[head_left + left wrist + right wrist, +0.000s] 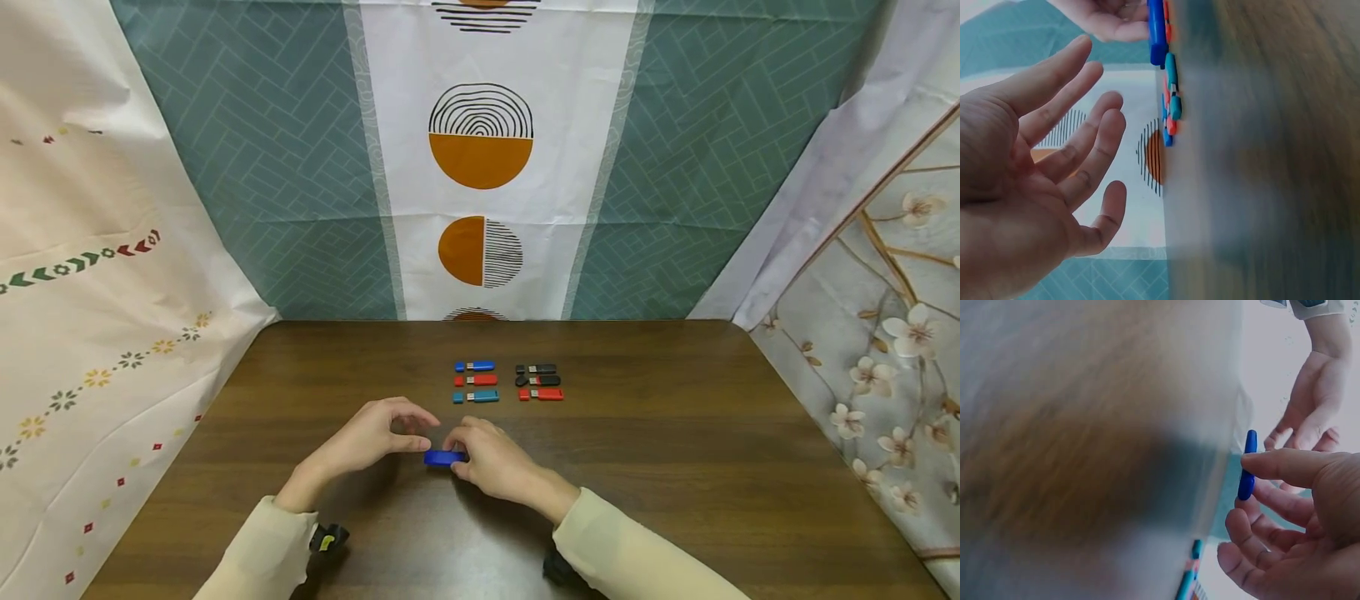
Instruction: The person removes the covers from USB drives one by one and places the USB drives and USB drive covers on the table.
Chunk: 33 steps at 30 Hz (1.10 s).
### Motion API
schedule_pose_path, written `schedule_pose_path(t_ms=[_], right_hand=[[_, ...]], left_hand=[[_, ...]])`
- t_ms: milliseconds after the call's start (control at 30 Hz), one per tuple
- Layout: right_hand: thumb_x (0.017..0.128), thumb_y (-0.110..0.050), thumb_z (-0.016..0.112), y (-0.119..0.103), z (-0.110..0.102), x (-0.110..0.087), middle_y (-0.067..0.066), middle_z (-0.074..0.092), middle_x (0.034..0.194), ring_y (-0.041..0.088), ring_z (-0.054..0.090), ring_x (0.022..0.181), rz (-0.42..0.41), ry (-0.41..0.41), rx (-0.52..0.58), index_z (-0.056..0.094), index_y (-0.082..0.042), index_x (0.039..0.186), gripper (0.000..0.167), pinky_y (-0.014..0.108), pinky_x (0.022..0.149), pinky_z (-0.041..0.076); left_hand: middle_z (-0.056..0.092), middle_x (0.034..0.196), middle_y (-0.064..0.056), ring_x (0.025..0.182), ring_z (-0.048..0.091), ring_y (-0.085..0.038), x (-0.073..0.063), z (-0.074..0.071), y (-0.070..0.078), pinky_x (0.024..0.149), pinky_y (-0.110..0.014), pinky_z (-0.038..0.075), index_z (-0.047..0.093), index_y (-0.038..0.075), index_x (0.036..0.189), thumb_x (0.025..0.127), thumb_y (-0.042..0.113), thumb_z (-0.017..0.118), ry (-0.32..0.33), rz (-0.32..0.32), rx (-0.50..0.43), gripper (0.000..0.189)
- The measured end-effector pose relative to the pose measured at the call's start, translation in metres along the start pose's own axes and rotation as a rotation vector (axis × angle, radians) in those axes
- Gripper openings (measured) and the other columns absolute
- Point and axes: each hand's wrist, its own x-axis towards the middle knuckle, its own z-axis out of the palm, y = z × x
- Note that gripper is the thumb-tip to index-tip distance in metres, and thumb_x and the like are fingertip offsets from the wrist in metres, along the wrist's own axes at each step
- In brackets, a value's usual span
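Observation:
Between its thumb and fingers, my right hand [501, 463] pinches a blue USB stick [438, 457] low over the table. Two end-to-end parts of the blue stick show in the right wrist view, like a cap on a body. My left hand [378, 433] is beside the stick's left end, holding nothing, its thumb tip close to it. In the left wrist view the left hand's fingers [1079, 140] are spread and slightly bent. Farther back lie several USB sticks with their caps off, among them a teal one [487, 397] and a red one [551, 394].
The sticks lie in two columns on the brown wooden table [660, 450], each with its cap to its left. A blue stick [482, 366] and a black stick [547, 368] form the back row. Patterned cloth [480, 200] hangs behind the table.

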Motion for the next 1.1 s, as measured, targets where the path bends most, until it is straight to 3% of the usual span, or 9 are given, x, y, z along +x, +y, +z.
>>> schedule_pose_path(t_ms=[133, 333, 567, 867, 1100], right_hand=[[0.092, -0.013, 0.081, 0.006, -0.009, -0.006, -0.006, 0.057, 0.093, 0.009, 0.053, 0.085, -0.005, 0.023, -0.010, 0.076, -0.011, 0.109, 0.018, 0.028, 0.078, 0.048], [0.091, -0.010, 0.081, 0.017, -0.022, -0.015, -0.004, 0.058, 0.094, 0.013, 0.055, 0.087, -0.020, 0.063, -0.005, 0.077, -0.009, 0.109, 0.019, 0.032, 0.079, 0.049], [0.092, -0.005, 0.080, 0.034, -0.035, -0.024, -0.003, 0.058, 0.096, 0.018, 0.060, 0.090, -0.044, 0.093, 0.035, 0.076, -0.009, 0.111, 0.021, 0.034, 0.079, 0.050], [0.090, -0.004, 0.081, 0.051, -0.046, -0.038, -0.004, 0.055, 0.094, 0.020, 0.059, 0.088, -0.062, 0.153, 0.034, 0.077, -0.010, 0.109, 0.020, 0.030, 0.076, 0.049], [0.089, -0.004, 0.082, 0.061, -0.054, -0.045, -0.005, 0.056, 0.094, 0.017, 0.060, 0.089, -0.072, 0.188, 0.011, 0.077, -0.012, 0.109, 0.022, 0.031, 0.076, 0.051]], left_hand=[[0.071, 0.117, -0.008, 0.103, 0.064, -0.024, 0.005, 0.002, 0.004, 0.087, -0.037, 0.052, 0.076, 0.010, 0.121, 0.095, 0.025, 0.079, 0.023, -0.004, -0.008, 0.030], [0.070, 0.117, -0.008, 0.104, 0.061, -0.024, 0.012, 0.009, 0.012, 0.086, -0.038, 0.052, 0.076, 0.013, 0.121, 0.094, 0.029, 0.079, 0.031, 0.007, -0.013, 0.032], [0.065, 0.121, -0.007, 0.114, 0.061, -0.035, 0.022, 0.024, 0.019, 0.094, -0.056, 0.051, 0.077, 0.015, 0.123, 0.094, 0.029, 0.080, 0.064, 0.000, -0.047, 0.032], [0.065, 0.120, -0.003, 0.109, 0.061, -0.025, 0.038, 0.047, 0.029, 0.089, -0.048, 0.051, 0.075, 0.015, 0.126, 0.093, 0.027, 0.081, 0.079, 0.029, -0.041, 0.035], [0.068, 0.120, -0.002, 0.105, 0.062, -0.022, 0.052, 0.063, 0.036, 0.088, -0.048, 0.052, 0.074, 0.014, 0.127, 0.090, 0.021, 0.085, 0.133, 0.065, -0.052, 0.039]])
